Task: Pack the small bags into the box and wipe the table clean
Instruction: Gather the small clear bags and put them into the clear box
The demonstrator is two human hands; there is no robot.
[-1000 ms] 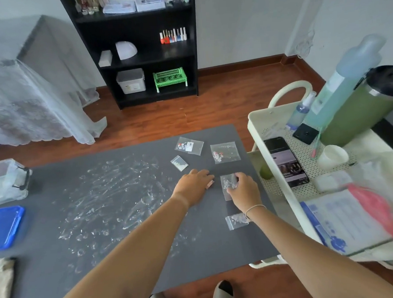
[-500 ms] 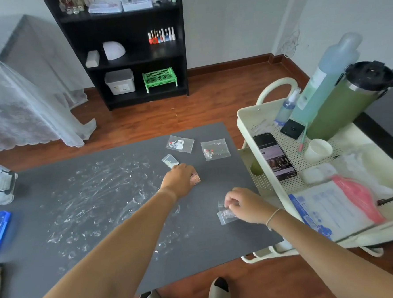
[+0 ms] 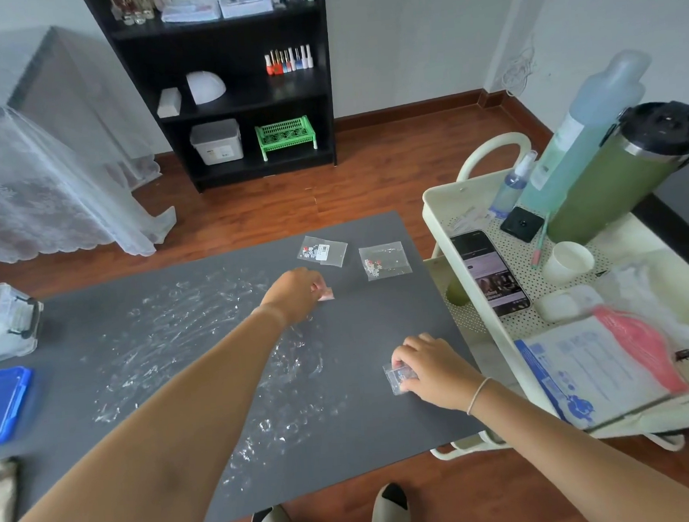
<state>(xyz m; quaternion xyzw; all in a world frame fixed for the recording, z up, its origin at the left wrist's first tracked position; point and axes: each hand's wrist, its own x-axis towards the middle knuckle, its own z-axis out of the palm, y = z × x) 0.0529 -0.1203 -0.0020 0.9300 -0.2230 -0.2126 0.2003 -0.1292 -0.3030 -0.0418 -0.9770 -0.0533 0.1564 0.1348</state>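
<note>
Here, a grey table (image 3: 386, 440) is seen from above, smeared with whitish residue (image 3: 177, 331) across its middle. The left hand (image 3: 296, 294) is stretched to the far part of the table, fingers curled down onto a small pinkish bag (image 3: 326, 295) that is partly hidden under them. The right hand (image 3: 432, 370) is held near the table's right edge, and clear small bags (image 3: 398, 377) are pinched between its thumb and fingers; how many cannot be told. Two more clear bags are left lying flat beyond the left hand: one with a barcode label (image 3: 323, 251), one with small red and white bits (image 3: 384, 260), slightly apart from each other. A clear plastic box (image 3: 3, 322) is placed at the table's far left edge, with a blue lid (image 3: 2, 402) just nearer. A cream cart (image 3: 437, 223) is parked beside the right edge, loaded with a phone (image 3: 488, 272), a green tumbler (image 3: 620, 175) and a pale blue bottle (image 3: 585, 133).
</note>
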